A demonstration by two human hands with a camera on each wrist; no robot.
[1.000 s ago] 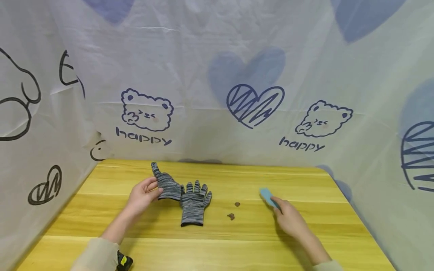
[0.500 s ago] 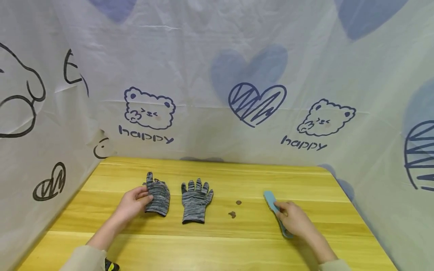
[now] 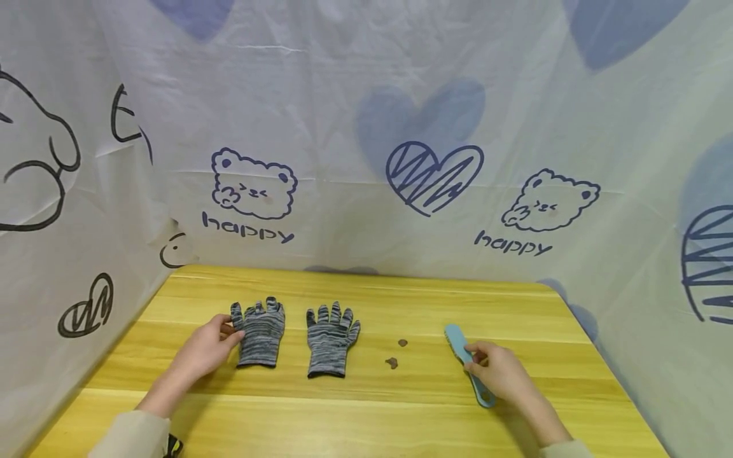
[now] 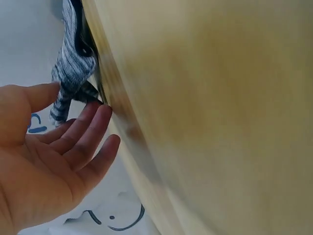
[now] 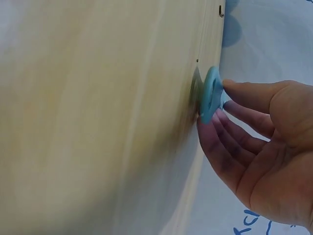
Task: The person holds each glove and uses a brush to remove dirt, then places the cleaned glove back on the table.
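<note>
A grey and black striped knit glove (image 3: 260,337) lies at the left of the table, its fingers pointing away. My left hand (image 3: 209,346) pinches the edge by its thumb; in the left wrist view my thumb and fingertips are on either side of the striped knit (image 4: 73,68). A matching glove (image 3: 329,346) lies flat to its right, apart from it. On the right, my right hand (image 3: 498,369) holds a light blue brush (image 3: 458,340) between thumb and fingers. Its short bristles face left, and its handle end (image 5: 210,95) has a hole.
Two small brown bits (image 3: 392,363) lie on the wooden table (image 3: 366,420) between the second glove and the brush. A white printed cloth (image 3: 343,127) hangs behind the table and along both sides. Part of a black object (image 3: 174,445) shows by my left sleeve.
The left glove has moved left, away from the other glove, and come down flat with its fingers spread. My left hand shifted left with it. The brush has turned slightly and sits lower.
</note>
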